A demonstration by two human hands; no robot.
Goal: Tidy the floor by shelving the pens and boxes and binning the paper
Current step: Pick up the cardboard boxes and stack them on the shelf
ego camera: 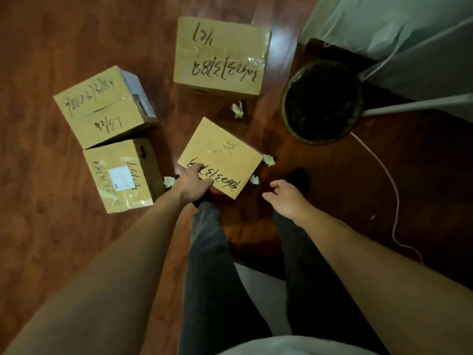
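The nearest cardboard box point(220, 157) lies on the dark wooden floor point(51, 201) just ahead of the person's feet, its top marked with black handwriting. The left hand point(192, 179) rests on the box's near left corner, fingers laid over the edge; whether they curl under it cannot be told. The right hand point(284, 194) hovers just off the box's near right corner, fingers loosely bent and holding nothing. Crumpled paper scraps lie around this box: one point(268, 160) at its right corner, one point(254, 179) near the right hand, one point(169, 181) by the left hand, and another point(237, 110) further off. Beyond that scrap stands a second box point(222, 57). To the left, two more boxes touch, one point(105, 106) behind the other point(120, 175). A round dark bin point(321, 102) stands to the right, near a pale draped sheet point(409, 47), with a thin white cord point(395, 201) trailing over the floor.
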